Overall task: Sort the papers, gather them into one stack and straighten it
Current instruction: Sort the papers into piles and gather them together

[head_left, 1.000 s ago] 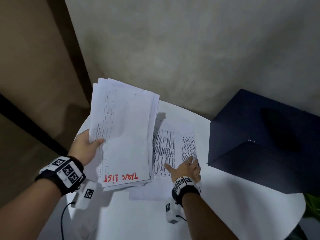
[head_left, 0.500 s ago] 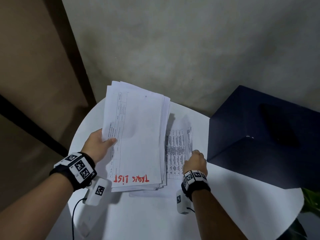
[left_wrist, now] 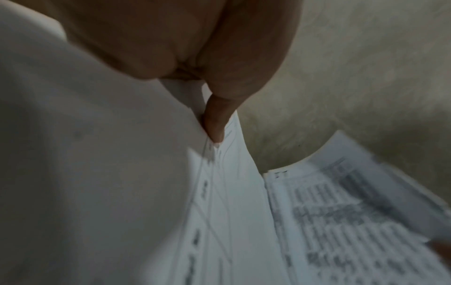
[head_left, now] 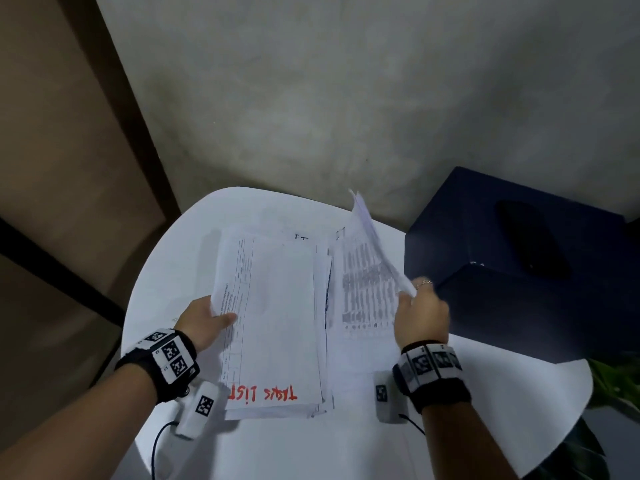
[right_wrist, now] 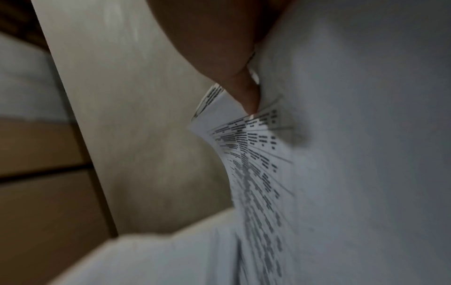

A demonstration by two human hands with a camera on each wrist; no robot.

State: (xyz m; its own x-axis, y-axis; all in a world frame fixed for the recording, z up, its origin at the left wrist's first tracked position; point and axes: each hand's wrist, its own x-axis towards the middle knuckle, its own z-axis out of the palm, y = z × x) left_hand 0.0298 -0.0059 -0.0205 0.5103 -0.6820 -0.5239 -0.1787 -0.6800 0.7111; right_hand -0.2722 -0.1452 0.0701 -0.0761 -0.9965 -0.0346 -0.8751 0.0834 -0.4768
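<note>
My left hand grips a thick stack of white papers by its left edge, thumb on top; the top sheet carries red "TASK LIST" lettering near me. In the left wrist view the thumb presses on the stack. To its right, my right hand pinches the right edge of a printed table sheet and lifts that edge off the round white table, so the sheet stands tilted. In the right wrist view the thumb clamps the curled sheet. Another printed sheet peeks out beyond the stack.
A dark blue box stands at the table's right, close to my right hand. A grey wall runs behind the table. Green leaves show at the far right, past the table edge.
My right hand went from lying on the printed sheet to pinching its right edge and raising it. The stack in my left hand shifted right and came down lower toward the table.
</note>
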